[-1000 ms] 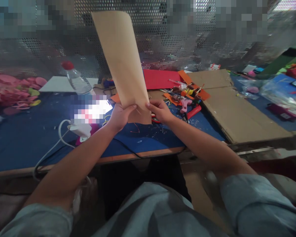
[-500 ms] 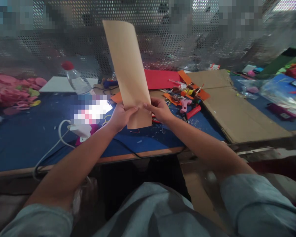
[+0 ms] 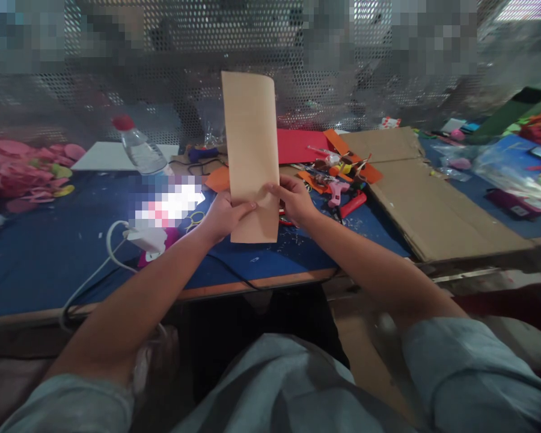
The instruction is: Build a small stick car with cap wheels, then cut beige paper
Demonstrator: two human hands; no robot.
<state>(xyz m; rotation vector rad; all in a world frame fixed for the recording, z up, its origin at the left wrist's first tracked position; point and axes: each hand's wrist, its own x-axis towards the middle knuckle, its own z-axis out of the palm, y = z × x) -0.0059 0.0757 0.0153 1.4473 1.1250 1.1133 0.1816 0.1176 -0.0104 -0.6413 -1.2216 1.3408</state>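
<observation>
A tan sheet of paper or thin foam [image 3: 252,138], long and slightly curved, stands upright in both hands above the blue table. My left hand [image 3: 225,215] grips its lower left edge, thumb lying across the front. On the opposite edge, my right hand [image 3: 295,197] pinches the sheet with its thumb in front; the fingers behind are partly hidden. Past my right hand lie a pink glue gun [image 3: 338,192] and a red-handled tool [image 3: 353,205] among scraps. An orange piece [image 3: 219,179] sits behind my left hand.
A clear bottle with a red cap [image 3: 139,147] stands at the back left, near a glowing, blurred-out phone-like thing [image 3: 175,201] and a white cable [image 3: 110,240]. Pink petal-like pieces [image 3: 22,168] heap at far left. Flattened cardboard [image 3: 437,204] covers the right side.
The tan sheet has swung from leaning left to nearly upright, and its top edge is lower and further right. Both hands keep hold and have barely shifted.
</observation>
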